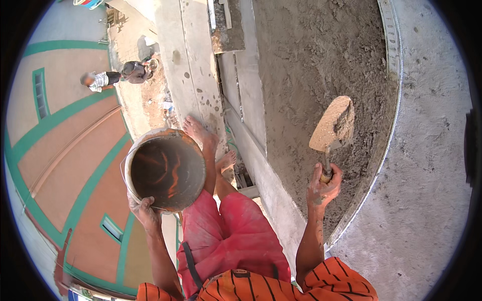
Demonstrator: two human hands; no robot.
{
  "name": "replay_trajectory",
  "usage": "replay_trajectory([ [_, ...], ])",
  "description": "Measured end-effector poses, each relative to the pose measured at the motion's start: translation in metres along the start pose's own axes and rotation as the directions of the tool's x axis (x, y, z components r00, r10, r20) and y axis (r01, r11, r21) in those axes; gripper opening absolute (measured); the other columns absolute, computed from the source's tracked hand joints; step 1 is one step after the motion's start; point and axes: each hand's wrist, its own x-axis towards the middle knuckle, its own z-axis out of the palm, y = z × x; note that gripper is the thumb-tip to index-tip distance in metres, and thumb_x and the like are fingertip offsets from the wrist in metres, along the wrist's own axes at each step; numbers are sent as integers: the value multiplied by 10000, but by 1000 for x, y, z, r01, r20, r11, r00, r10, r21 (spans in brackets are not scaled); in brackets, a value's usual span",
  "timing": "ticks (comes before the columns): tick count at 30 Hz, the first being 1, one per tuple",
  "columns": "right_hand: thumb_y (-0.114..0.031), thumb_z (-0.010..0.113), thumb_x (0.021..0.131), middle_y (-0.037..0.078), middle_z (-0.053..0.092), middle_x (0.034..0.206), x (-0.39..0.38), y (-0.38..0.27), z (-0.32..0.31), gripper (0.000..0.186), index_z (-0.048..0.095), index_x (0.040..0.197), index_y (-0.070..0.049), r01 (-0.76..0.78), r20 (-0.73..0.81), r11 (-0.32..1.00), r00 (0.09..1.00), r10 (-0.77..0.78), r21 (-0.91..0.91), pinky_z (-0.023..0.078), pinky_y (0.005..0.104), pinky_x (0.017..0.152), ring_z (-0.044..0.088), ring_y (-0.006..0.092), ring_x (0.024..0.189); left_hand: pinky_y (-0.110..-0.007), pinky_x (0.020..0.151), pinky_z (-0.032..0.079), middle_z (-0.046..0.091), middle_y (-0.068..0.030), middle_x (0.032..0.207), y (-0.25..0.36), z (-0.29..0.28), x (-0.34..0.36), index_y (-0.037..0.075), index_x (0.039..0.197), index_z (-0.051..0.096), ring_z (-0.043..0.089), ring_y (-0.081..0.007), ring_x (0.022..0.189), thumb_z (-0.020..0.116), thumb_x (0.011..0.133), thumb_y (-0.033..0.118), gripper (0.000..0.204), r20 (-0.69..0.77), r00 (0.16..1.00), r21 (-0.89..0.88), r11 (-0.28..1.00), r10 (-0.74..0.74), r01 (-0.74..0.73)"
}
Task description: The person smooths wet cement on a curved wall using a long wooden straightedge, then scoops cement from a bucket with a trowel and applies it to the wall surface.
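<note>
My left hand (143, 209) grips the rim of a round mortar-stained bucket (165, 168), its open mouth facing up and its inside mostly dark and empty. My right hand (324, 186) is closed on the wooden handle of a trowel (333, 125), whose blade carries a lump of wet grey mortar. The trowel hangs over a wall face coated with rough fresh plaster (311, 65). My bare feet (201, 131) stand on a narrow concrete ledge (193, 75) below me.
A metal strip (391, 90) borders the plastered area, with a smoother grey wall (432, 150) to its right. Far below on the left lie an orange building with green trim (75, 150) and a person (120, 75) on the ground.
</note>
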Motion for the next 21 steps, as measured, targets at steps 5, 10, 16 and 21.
replay_trajectory([
  [5,-167,791,777,63,622,770,16,-107,-8,315,603,973,-7,144,285,819,892,-350,555,476,269,602,577,117,648,-212,625,511,595,-88,1045,-4,6,-1,-36,1306,457,588,-109,752,385,616,-125,700,19,1000,19,1000,8,-8],
  [10,-274,737,811,41,608,734,97,-139,66,370,594,1009,3,-358,756,666,309,-577,654,456,275,557,593,147,638,-202,660,504,594,-79,1077,-5,7,9,-37,1312,462,591,-112,810,376,600,-115,722,30,999,-26,999,35,-34],
  [16,-410,565,913,82,594,701,149,-51,151,475,591,1074,36,-258,576,923,816,50,286,466,317,603,589,180,646,-305,898,511,574,-119,1132,-15,-12,15,-54,1283,454,599,-208,997,406,565,-71,720,-16,1000,-33,999,-15,14],
  [21,-455,524,914,217,644,985,149,-21,221,540,579,1144,30,-80,542,988,840,-4,132,476,438,812,629,364,911,-314,885,520,572,-110,1124,-15,-5,26,-41,1263,465,598,-215,1011,408,562,-83,704,-28,996,-12,996,-87,86],
])
